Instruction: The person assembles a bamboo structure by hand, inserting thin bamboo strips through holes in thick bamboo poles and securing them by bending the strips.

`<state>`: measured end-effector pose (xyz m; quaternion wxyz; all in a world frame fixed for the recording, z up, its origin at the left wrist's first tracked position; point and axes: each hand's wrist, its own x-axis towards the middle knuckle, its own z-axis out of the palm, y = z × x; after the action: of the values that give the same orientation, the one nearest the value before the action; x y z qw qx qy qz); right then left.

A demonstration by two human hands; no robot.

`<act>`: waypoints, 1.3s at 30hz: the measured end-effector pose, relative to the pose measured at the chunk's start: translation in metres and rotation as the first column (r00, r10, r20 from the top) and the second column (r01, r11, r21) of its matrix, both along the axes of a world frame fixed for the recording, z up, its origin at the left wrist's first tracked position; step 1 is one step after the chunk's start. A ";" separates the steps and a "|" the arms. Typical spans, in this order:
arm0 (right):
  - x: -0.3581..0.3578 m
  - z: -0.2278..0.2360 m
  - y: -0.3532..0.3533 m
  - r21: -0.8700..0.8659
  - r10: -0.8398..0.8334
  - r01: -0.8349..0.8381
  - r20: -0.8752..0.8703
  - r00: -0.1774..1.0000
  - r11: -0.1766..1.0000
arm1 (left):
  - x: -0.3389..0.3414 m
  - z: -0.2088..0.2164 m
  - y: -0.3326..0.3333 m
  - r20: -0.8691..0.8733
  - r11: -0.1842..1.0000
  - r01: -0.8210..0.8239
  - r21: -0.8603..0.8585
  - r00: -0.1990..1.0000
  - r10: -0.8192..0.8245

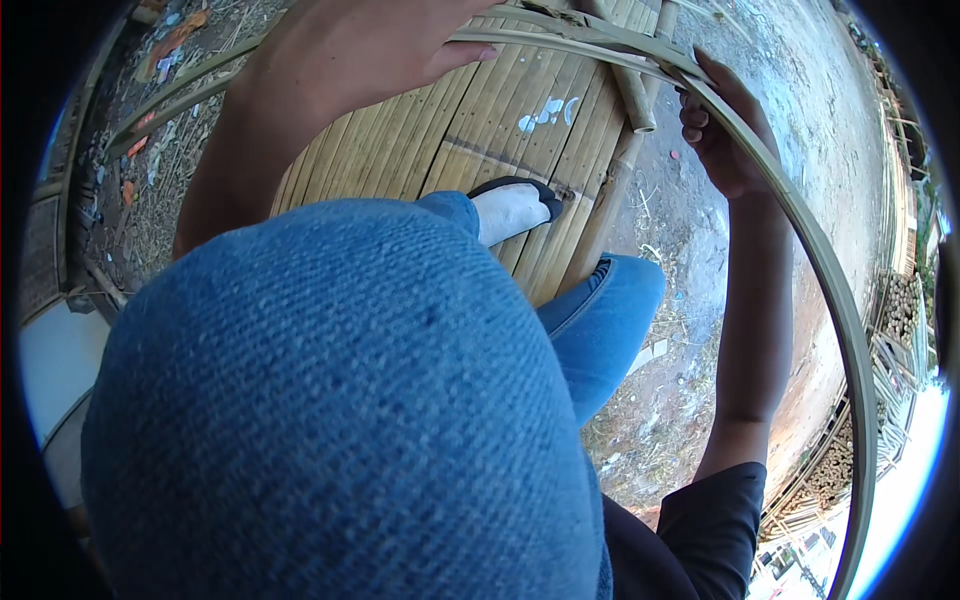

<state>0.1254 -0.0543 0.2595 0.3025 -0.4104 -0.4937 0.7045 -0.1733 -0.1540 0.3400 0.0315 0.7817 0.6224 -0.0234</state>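
Note:
Long split bamboo strips (842, 300) bend in an arc across the top of the view and down the right side. My left hand (375, 50) is at the upper edge, partly cut off by the frame. Its thumb and a finger close around the strips, which pass behind the hand and come out at the left. At the upper right my right hand (730, 130) grips the same arc, fingers curled on its near side. Two or more strips lie together between the hands, and how they join there cannot be made out.
Below me is a slatted bamboo platform (400, 140), with a bamboo pole (632, 95) at its right edge. My sock-covered foot (510, 210) rests on it. My denim-covered knee (340, 400) fills the lower left. Stacked bamboo (830, 470) stands at the far right; scraps litter the ground.

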 end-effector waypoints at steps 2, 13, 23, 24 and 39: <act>-0.004 0.007 -0.021 0.135 -0.128 0.103 0.192 0.973 0.986 | 0.003 0.002 0.001 -0.086 0.960 -0.182 -0.213 0.982 0.168; 0.008 -0.005 -0.104 0.276 -0.328 0.251 0.283 0.901 0.928 | -0.014 -0.035 -0.025 0.036 0.960 0.273 -0.069 0.962 -0.271; 0.034 -0.006 -0.125 0.481 -0.101 -0.058 0.298 0.949 0.875 | 0.011 0.006 -0.008 0.038 0.856 0.266 -0.444 0.960 -0.278; 0.033 -0.008 -0.128 0.532 -0.138 -0.083 0.362 0.922 0.843 | 0.012 0.009 -0.009 0.040 0.843 0.282 -0.458 0.954 -0.297; 0.031 -0.029 -0.130 0.529 -0.294 0.096 0.304 0.906 0.843 | 0.011 0.002 -0.019 0.041 0.867 0.350 -0.355 0.932 -0.360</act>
<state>0.1566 -0.1846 0.2307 0.3704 -0.4927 -0.6628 0.4252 -0.1626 -0.1733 0.3417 0.1596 0.8635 0.4538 -0.1513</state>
